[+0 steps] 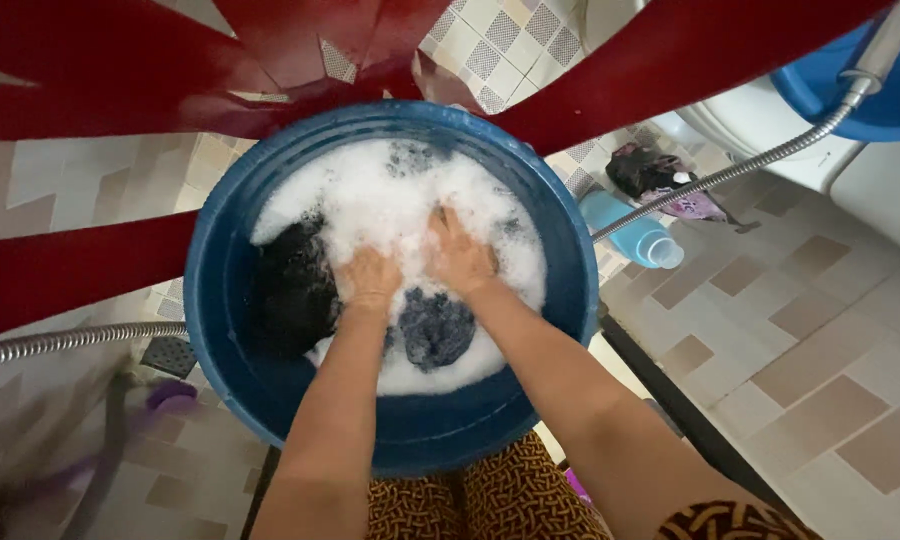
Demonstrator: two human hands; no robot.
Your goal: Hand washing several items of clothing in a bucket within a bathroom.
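Observation:
A round blue basin sits on the tiled floor in front of me, full of white suds. Dark wet clothes lie in the foam, one black heap at the left and a grey-blue piece between my forearms. My left hand and my right hand are side by side in the middle of the basin, fingers buried in the suds and pressing on the laundry beneath. Whether the fingers grip cloth is hidden by foam.
A metal shower hose runs from the upper right to the basin and on past its left side. A light blue bottle lies on the floor right of the basin, by a dark bundle. Red plastic pieces cross the top and left.

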